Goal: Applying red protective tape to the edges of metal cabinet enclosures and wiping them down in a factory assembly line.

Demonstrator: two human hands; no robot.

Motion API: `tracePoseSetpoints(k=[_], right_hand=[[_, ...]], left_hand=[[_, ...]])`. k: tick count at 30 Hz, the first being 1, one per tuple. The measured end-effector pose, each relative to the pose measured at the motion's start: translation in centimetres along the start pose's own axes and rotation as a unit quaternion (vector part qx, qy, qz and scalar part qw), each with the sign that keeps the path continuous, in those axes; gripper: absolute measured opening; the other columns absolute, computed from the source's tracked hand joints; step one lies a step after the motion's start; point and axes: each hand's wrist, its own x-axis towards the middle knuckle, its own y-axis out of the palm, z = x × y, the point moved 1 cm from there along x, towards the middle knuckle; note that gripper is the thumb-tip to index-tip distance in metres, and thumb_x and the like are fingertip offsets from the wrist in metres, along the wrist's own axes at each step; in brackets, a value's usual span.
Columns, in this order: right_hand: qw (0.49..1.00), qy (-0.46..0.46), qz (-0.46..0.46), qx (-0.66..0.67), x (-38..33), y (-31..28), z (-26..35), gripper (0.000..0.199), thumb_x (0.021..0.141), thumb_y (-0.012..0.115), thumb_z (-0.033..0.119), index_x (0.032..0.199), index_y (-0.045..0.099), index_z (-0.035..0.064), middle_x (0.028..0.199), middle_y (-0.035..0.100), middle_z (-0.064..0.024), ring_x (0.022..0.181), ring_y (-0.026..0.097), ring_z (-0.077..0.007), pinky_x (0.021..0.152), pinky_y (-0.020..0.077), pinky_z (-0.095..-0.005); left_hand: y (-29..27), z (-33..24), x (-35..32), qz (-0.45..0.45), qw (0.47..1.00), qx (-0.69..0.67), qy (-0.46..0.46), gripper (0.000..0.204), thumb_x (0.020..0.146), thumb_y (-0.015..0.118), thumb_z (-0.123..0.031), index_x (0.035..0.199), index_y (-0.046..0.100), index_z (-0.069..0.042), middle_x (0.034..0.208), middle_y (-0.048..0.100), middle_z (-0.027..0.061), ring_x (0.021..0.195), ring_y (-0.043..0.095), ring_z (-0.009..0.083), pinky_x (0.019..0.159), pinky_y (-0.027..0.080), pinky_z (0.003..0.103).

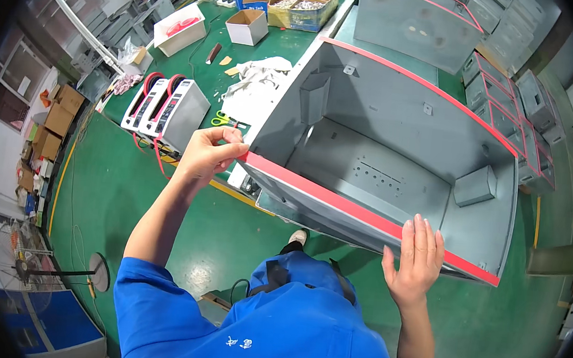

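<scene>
In front of me a large grey metal box stands with its open side up, its rims edged in red. Red tape runs along the near rim from the left corner to the right one. My left hand is closed in a pinch at the tape's left end by the corner. Toward the right part of the same rim, my right hand lies flat with its fingers stretched out against the tape. Punched holes and slots show in the box floor, and grey brackets sit inside near its ends.
Left of the box, two white tape dispensers with red rolls stand on the green bench, beside yellow-handled scissors and a white cloth. Cartons of small parts are farther back. More grey boxes stand right; a fan is lower left.
</scene>
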Motion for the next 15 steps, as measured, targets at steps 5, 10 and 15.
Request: tracePoseSetpoints(k=[5, 10, 15], right_hand=[[1.000, 0.004, 0.006, 0.003, 0.06, -0.07, 0.07, 0.044, 0.073, 0.060, 0.021, 0.113, 0.053, 0.0009, 0.115, 0.053, -0.0168, 0.106, 0.050, -0.0295, 0.095, 0.0320, -0.0430], [1.000, 0.004, 0.007, 0.004, -0.01, 0.02, 0.04, 0.045, 0.073, 0.060, 0.020, 0.112, 0.053, 0.0006, 0.115, 0.052, -0.0169, 0.106, 0.050, -0.0294, 0.096, 0.0316, -0.0425], [1.000, 0.004, 0.006, 0.001, 0.10, -0.01, 0.08, 0.044, 0.072, 0.060, 0.019, 0.112, 0.054, 0.0004, 0.115, 0.053, -0.0168, 0.106, 0.050, -0.0290, 0.096, 0.0314, -0.0423]], left_hand=[[-0.15, 0.04, 0.11, 0.005, 1.000, -0.004, -0.001, 0.011, 0.068, 0.066, 0.001, 0.064, 0.055, -0.001, 0.082, 0.053, 0.0051, 0.043, 0.039, 0.0024, 0.037, 0.022, 0.017], [-0.23, 0.15, 0.21, 0.012, 1.000, -0.015, -0.001, 0.012, 0.067, 0.067, 0.001, 0.063, 0.055, -0.001, 0.082, 0.053, 0.0052, 0.042, 0.038, 0.0021, 0.036, 0.022, 0.017], [-0.29, 0.13, 0.23, 0.018, 1.000, -0.016, 0.005, 0.013, 0.067, 0.066, 0.001, 0.062, 0.055, -0.001, 0.082, 0.053, 0.0051, 0.042, 0.038, 0.0020, 0.036, 0.021, 0.016]])
